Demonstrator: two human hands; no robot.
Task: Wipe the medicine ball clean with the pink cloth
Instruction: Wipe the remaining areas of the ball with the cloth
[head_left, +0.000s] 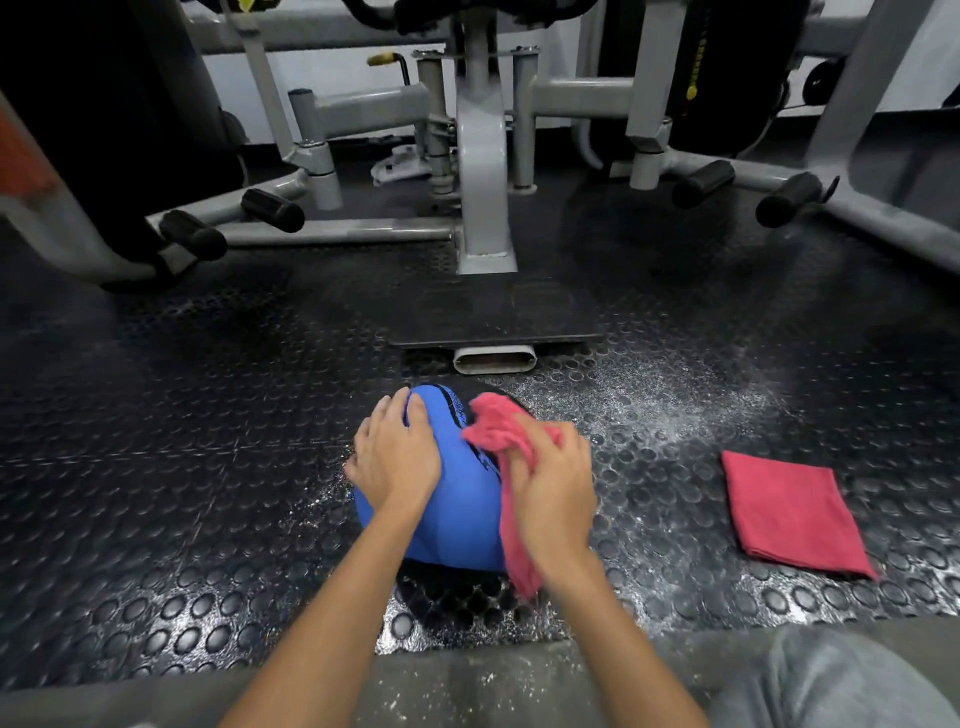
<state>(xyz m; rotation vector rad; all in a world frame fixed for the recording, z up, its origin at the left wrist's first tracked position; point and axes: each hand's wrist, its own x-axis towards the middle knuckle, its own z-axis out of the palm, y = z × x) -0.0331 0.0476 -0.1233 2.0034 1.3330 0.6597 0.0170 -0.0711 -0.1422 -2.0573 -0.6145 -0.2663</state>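
Observation:
A blue medicine ball (457, 499) with black markings sits on the studded black rubber floor, low in the middle of the head view. My left hand (397, 457) lies over its upper left side, fingers spread and curved to the ball's surface. My right hand (550, 488) grips a crumpled pink cloth (493, 423) and holds it against the ball's right side. One bunch of the cloth sticks up past my fingers and a tail hangs down below my wrist. The right half of the ball is hidden behind that hand and the cloth.
A second pink cloth (792, 512), folded flat, lies on the floor to the right. White dust is scattered over the floor around the ball. A grey gym machine frame (485, 171) with black footplate (498, 317) and padded rollers stands ahead. My grey-clothed knee (841, 680) is at lower right.

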